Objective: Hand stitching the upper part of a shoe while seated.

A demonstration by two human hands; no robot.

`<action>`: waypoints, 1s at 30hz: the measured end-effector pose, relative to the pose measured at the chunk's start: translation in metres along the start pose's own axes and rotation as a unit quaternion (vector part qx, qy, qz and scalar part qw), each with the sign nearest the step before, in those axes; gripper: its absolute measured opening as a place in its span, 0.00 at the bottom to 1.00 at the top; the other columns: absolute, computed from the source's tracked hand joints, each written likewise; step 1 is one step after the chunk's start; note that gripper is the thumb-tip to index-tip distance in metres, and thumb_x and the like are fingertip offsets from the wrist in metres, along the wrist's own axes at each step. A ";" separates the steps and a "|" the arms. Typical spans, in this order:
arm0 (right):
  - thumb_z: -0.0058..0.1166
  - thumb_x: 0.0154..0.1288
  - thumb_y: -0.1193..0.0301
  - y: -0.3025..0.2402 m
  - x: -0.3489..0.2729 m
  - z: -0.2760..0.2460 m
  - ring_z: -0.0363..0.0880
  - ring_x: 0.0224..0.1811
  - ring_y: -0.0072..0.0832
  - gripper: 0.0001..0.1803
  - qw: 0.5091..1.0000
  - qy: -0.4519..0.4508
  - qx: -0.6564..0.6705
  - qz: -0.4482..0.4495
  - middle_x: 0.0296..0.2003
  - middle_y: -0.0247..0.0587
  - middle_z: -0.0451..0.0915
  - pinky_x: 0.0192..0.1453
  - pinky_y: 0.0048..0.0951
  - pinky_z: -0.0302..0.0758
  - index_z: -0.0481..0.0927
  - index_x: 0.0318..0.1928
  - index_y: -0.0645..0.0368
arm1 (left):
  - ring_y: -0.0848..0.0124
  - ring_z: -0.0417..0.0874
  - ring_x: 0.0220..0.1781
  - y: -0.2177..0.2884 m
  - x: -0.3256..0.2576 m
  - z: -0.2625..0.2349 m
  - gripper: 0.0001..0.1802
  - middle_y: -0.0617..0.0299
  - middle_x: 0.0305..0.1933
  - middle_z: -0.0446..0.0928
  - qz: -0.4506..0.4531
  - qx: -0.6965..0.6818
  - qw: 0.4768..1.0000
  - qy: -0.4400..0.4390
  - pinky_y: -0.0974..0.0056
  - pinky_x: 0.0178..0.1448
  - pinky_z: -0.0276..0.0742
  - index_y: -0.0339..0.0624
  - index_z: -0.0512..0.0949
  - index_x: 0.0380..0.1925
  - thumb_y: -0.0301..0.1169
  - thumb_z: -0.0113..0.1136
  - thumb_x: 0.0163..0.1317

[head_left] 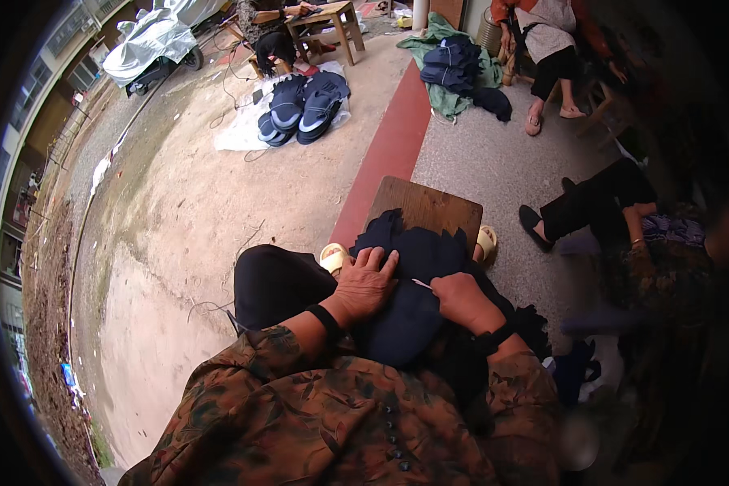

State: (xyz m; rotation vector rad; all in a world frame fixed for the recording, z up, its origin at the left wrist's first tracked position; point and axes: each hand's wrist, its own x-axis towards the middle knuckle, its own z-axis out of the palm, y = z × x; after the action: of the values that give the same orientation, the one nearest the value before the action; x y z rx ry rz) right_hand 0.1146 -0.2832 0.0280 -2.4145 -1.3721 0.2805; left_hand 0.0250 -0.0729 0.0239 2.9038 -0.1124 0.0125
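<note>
A dark navy piece of fabric (pixel 409 267) lies over my lap and onto a small wooden board (pixel 433 206) in front of my knees. My left hand (pixel 366 283) rests flat on the fabric, fingers spread, pressing it down. My right hand (pixel 462 298) is closed around a thin pale tool (pixel 422 284), a needle or small blade, whose tip points left toward my left hand. Both wrists wear black bands. My sleeves are brown with a floral print.
Stacks of dark blue fabric pieces (pixel 304 109) lie on a white sheet on the concrete ahead. Another pile (pixel 454 69) sits on green cloth. Seated people (pixel 555 49) work at the right and far back by a wooden table (pixel 328 24). A covered vehicle (pixel 150 40) stands far left.
</note>
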 end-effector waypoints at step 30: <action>0.73 0.42 0.65 -0.035 -0.009 0.022 0.76 0.36 0.54 0.27 0.955 0.185 0.128 0.195 0.29 0.54 0.75 0.42 0.47 0.74 0.69 0.36 0.62 | 0.52 0.82 0.33 -0.019 0.017 -0.023 0.05 0.51 0.27 0.80 0.031 -0.218 0.975 -0.023 0.55 0.36 0.78 0.47 0.81 0.28 0.34 0.61 0.58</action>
State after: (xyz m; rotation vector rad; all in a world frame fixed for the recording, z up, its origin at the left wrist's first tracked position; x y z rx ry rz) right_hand 0.0745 -0.2697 0.0212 -2.3447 -0.6507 0.0851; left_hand 0.0432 -0.0502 0.0417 2.4623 -0.1866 -0.0601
